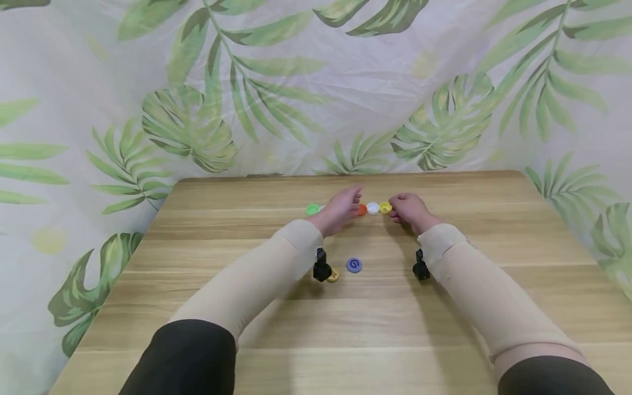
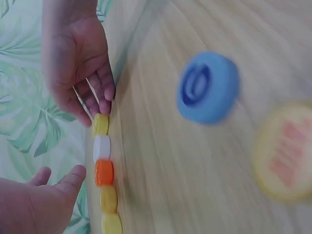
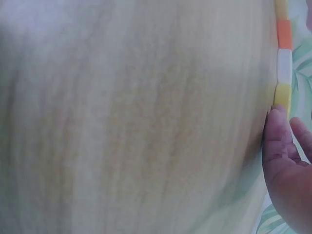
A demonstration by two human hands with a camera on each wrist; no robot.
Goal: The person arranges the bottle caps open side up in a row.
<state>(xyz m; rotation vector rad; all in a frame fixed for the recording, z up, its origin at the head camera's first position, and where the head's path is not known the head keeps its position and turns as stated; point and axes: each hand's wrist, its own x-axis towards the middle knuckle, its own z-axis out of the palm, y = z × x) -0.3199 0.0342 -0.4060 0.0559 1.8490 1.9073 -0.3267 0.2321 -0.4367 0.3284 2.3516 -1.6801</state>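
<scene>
A row of small round discs lies along the far part of the table. At its right end is a yellow disc point(image 1: 385, 208), then a white disc point(image 1: 372, 208) and an orange disc point(image 1: 362, 209). My right hand point(image 1: 411, 211) has its fingertips right at the yellow disc's outer side, fingers fairly straight in the left wrist view. Over the row's middle my left hand point(image 1: 340, 211) is held with thumb and fingers apart, hiding some discs in the head view. Two more yellowish discs, one a darker yellow disc point(image 2: 108, 199), follow the orange one.
A green disc point(image 1: 312, 209) marks the row's left end. Nearer me lie a blue disc point(image 1: 354, 265) with a raised curl and a yellow disc with a reddish mark point(image 2: 287, 151). Leaf-patterned cloth point(image 1: 276, 82) hangs behind the wooden table point(image 1: 316, 356).
</scene>
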